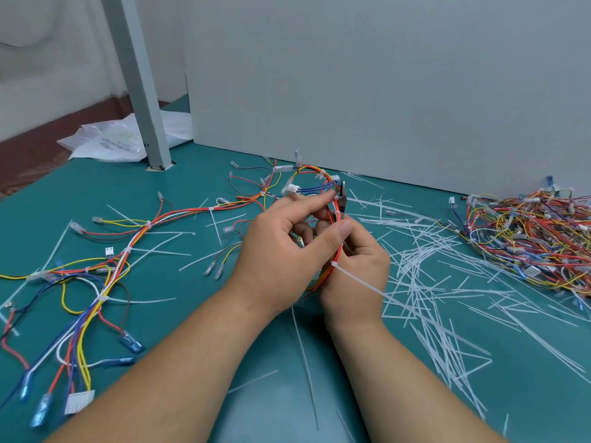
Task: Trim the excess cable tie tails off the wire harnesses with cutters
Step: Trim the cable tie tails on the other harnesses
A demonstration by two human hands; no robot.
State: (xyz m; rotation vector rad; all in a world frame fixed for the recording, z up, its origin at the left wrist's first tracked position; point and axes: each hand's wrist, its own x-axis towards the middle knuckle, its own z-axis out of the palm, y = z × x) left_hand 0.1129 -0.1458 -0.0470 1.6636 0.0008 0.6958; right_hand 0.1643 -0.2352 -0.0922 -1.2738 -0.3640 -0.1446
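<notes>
Here the person is holding a wire harness (335,247) up above the green worktop (192,174), with the cutters (342,199) nosing in at a cable tie near the top of the loop. The risk, as I judge it, is the blades nicking a red wire, since they are sitting right against the bundle. The left hand (281,251) is pinching the harness between thumb and forefinger. The right hand (355,270) is curling closed around the cutter handles, mostly hidden. A long uncut tail (361,282) is sticking out lower down.
</notes>
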